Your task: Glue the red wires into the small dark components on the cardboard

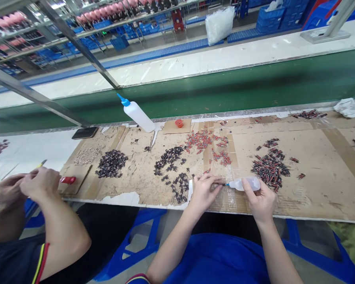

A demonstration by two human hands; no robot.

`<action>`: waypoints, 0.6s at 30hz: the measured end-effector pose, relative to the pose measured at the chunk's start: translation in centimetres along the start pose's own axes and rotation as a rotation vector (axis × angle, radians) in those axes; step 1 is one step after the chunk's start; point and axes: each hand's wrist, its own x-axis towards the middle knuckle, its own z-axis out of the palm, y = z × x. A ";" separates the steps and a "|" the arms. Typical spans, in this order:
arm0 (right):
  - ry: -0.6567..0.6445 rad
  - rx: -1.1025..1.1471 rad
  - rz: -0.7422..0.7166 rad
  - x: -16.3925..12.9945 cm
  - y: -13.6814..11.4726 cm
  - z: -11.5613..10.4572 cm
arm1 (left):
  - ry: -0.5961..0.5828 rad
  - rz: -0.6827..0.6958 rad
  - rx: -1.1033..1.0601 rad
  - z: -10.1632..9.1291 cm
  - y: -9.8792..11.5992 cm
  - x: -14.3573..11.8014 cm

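Note:
My right hand (263, 200) is wrapped around a small translucent squeeze bottle (237, 184), tipped on its side with its thin nozzle pointing left. The nozzle's blue tip meets the fingertips of my left hand (203, 192). Those fingers are pinched together; whatever is between them is too small to make out. Close by on the left lie small black parts (181, 188) in a loose heap. Slim red parts (198, 141) are scattered beyond my left hand. A pile of red-and-black parts (270, 167) sits just past my right hand.
Brown cardboard (310, 157) covers the bench. At left, a co-worker's hands (40, 183) are near a red object (68, 180) and another black heap (111, 163). Behind stand a large white bottle (139, 117), a phone-like slab (85, 133), a red cup (179, 123) and a green belt (225, 81).

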 end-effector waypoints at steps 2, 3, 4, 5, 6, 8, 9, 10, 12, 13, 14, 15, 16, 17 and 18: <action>0.027 0.017 0.018 -0.1 0.2 0.0 | 0.002 -0.012 -0.006 0.0 0.0 0.0; 0.042 0.025 0.027 -0.1 0.3 0.1 | 0.001 -0.017 -0.009 0.0 0.0 0.0; 0.050 0.033 0.035 -0.1 0.4 0.1 | 0.000 -0.022 -0.011 0.0 0.0 0.0; 0.054 0.043 0.041 -0.2 0.5 0.1 | -0.002 -0.026 -0.013 0.1 0.0 0.1; 0.051 0.057 0.046 -0.2 0.6 0.1 | -0.003 -0.031 -0.013 0.1 0.0 0.1; 0.033 0.089 0.052 -0.2 0.5 0.1 | -0.005 -0.039 -0.013 0.1 0.0 0.1; 0.026 0.101 0.052 -0.2 0.4 0.2 | -0.005 -0.041 -0.013 0.1 0.0 0.1; 0.020 0.107 0.048 -0.1 0.3 0.2 | -0.006 -0.043 -0.012 0.0 0.1 0.1; 0.008 0.099 0.034 -0.1 0.0 0.2 | -0.007 -0.047 -0.010 0.0 0.2 0.0; 0.003 0.089 0.027 -0.1 -0.1 0.2 | -0.007 -0.051 -0.008 0.0 0.2 0.0; -0.002 0.079 0.021 0.0 -0.2 0.2 | -0.008 -0.055 -0.006 0.0 0.2 0.0; -0.007 0.069 0.017 0.0 -0.2 0.2 | -0.006 -0.058 -0.004 0.0 0.3 0.0; -0.012 0.061 0.014 0.0 -0.2 0.1 | -0.004 -0.059 -0.003 0.0 0.3 0.0; -0.013 0.055 0.012 0.0 -0.2 0.1 | -0.003 -0.061 -0.002 0.0 0.3 0.1; -0.012 0.050 0.013 0.1 -0.1 0.1 | -0.002 -0.061 -0.001 0.0 0.3 0.1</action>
